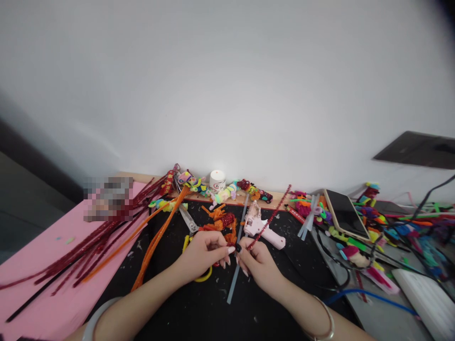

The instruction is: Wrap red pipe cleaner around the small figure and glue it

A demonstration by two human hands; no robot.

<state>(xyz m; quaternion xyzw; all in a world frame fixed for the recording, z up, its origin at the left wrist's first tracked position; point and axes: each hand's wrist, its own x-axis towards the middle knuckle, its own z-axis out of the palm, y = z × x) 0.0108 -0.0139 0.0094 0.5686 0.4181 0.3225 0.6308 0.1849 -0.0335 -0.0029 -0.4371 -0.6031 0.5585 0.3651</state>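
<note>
A red glittery pipe cleaner (273, 215) slants up and right from my right hand (258, 263), whose fingers are pinched on its lower end. My left hand (209, 251) is closed, thumb and forefinger meeting the right fingertips at the same end. Just behind my hands lies a red and orange pipe-cleaner piece (224, 220). Scissors with yellow handles (203, 275) lie partly under my left hand. A pale pink glue gun (266, 229) rests behind my right hand, and a translucent glue stick (233, 284) lies between my wrists.
Long red pipe cleaners (103, 227) and orange ones (159, 237) lie at the left on a pink sheet (31, 270). A white cup (217, 180) stands by the wall. A phone (346, 213), colourful pieces and cables crowd the right side.
</note>
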